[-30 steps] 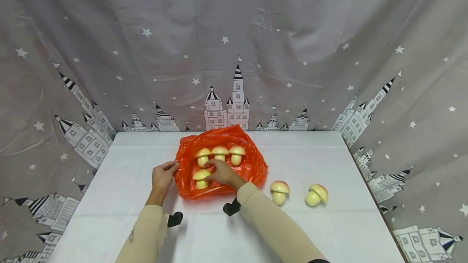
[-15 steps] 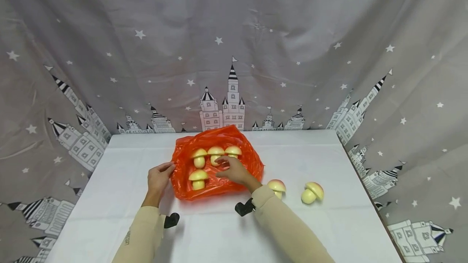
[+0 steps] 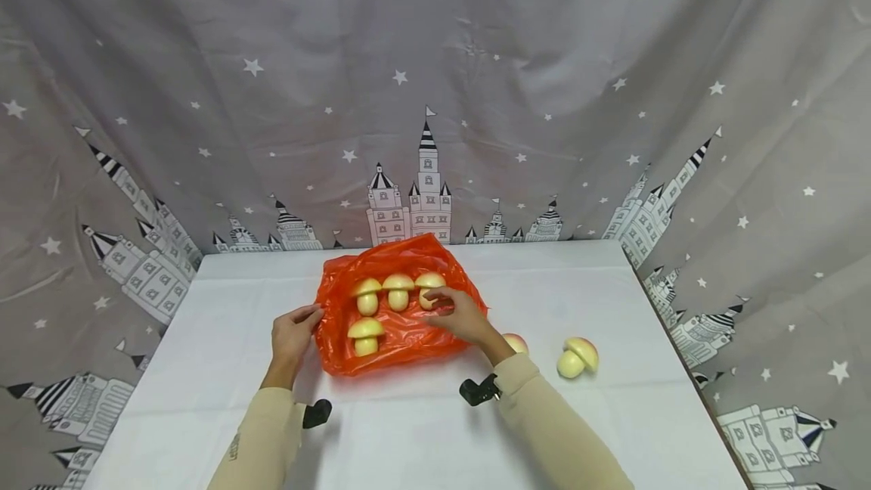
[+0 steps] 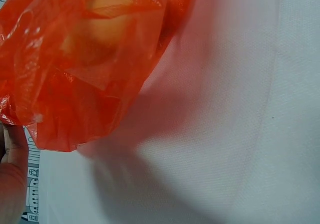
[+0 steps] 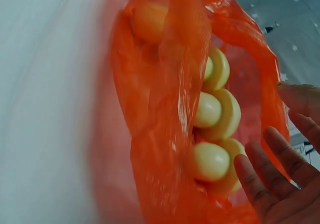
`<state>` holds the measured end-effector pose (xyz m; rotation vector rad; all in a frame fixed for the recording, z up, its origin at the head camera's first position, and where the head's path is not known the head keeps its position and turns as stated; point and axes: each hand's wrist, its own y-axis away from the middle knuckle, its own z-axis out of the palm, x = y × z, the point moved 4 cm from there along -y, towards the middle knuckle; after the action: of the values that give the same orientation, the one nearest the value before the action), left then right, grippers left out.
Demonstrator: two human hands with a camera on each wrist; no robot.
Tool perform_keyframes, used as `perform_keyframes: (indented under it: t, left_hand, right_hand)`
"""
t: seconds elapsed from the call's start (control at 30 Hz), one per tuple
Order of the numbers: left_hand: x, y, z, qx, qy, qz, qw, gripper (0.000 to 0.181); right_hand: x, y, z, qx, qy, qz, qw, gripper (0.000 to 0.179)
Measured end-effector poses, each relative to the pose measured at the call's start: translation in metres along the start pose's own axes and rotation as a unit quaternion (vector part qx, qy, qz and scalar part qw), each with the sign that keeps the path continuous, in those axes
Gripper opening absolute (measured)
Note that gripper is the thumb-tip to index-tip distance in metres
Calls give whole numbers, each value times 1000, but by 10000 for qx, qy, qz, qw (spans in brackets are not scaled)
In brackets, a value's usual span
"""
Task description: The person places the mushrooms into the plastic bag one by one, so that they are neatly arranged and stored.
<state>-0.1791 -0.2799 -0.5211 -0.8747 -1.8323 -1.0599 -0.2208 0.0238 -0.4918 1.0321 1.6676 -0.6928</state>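
Observation:
A red plastic bag [image 3: 408,246] lies with its mouth spread on the white table. Three toy mushrooms stand in a row inside it: a left one [image 3: 367,302], a middle one [image 3: 398,299] and a right one [image 3: 429,280]. A fourth mushroom [image 3: 366,330] sits nearer its front left. My left hand [image 3: 291,337] pinches the bag's left edge between thumb and fingers. Over the bag's right side hovers my right hand [image 3: 464,317], overlapping the right mushroom's stem in the head view. In the right wrist view this hand [image 5: 285,179] holds nothing, fingers spread.
Right of the bag, one mushroom [image 3: 575,358] lies tilted on the white tablecloth [image 3: 381,429]. Another mushroom [image 3: 517,342] is mostly hidden behind my right wrist. A grey curtain [image 3: 306,74] printed with castles and stars hangs behind the table.
My right hand has moved away from the front-left mushroom toward the bag's right side, with nothing in it. The left hand stays at the bag's left edge. The head view has shifted slightly.

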Motion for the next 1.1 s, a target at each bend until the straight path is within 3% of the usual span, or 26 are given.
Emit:
perform_keyframes:
  t: [0.37, 0.87, 1.1]
  left_hand:
    - [2, 2, 1, 2, -119, 49, 9999, 39]
    - [0, 0, 3, 7, -199, 66, 9998, 39]
    - [0, -1, 6, 1, -180, 31, 9998, 39]
  right_hand:
    - [8, 19, -24, 527, -241, -216, 9981, 42]
    - [32, 39, -52, 1112, 110, -92, 9937, 37]
    - [40, 50, -61, 1205, 236, -242, 9921, 37]
